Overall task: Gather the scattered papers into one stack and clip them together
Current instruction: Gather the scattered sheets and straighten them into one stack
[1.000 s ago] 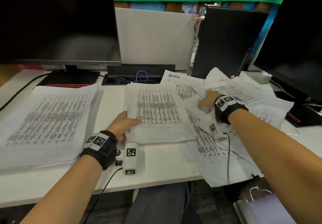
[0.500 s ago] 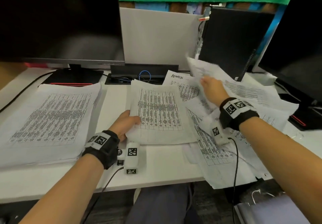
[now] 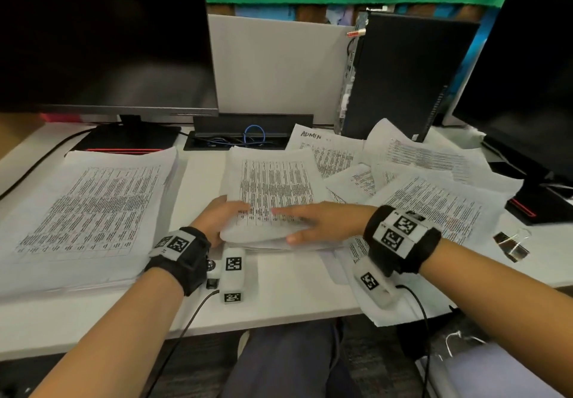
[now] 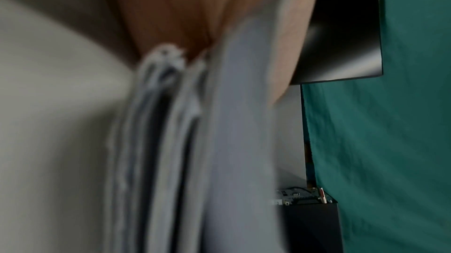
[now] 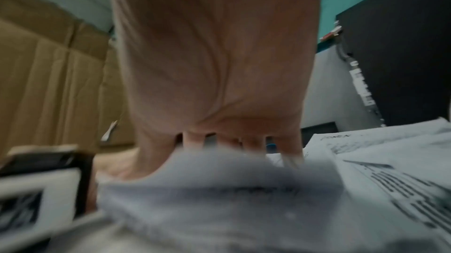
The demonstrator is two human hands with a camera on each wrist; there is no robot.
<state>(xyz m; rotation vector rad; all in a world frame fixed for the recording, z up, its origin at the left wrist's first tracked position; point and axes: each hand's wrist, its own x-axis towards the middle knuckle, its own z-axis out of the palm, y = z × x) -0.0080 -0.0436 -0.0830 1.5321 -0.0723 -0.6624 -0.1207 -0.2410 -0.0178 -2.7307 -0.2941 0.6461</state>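
Observation:
A middle stack of printed sheets (image 3: 273,180) lies on the white desk (image 3: 294,286). My left hand (image 3: 217,221) pinches its near left corner, thumb on top and fingers underneath; in the left wrist view the sheet edges (image 4: 195,141) run between thumb and palm (image 4: 183,6). My right hand (image 3: 313,221) lies flat on the stack's near edge, fingers straight and pointing left; its palm (image 5: 214,64) sits over the paper (image 5: 219,189). Loose sheets (image 3: 434,199) lie scattered to the right, one marked ADMIN (image 3: 325,149). A binder clip (image 3: 511,244) rests on the desk at far right.
A thick separate pile of printed pages (image 3: 90,208) covers the desk's left part. Two dark monitors (image 3: 102,35) (image 3: 533,81) and a black computer tower (image 3: 400,75) stand along the back. A cable tray (image 3: 248,137) sits behind the stack. One sheet overhangs the front edge (image 3: 403,311).
My right hand lifted a sheet from the scattered pile on the right, carried it left and now lies flat on the middle stack. My left hand has kept its hold.

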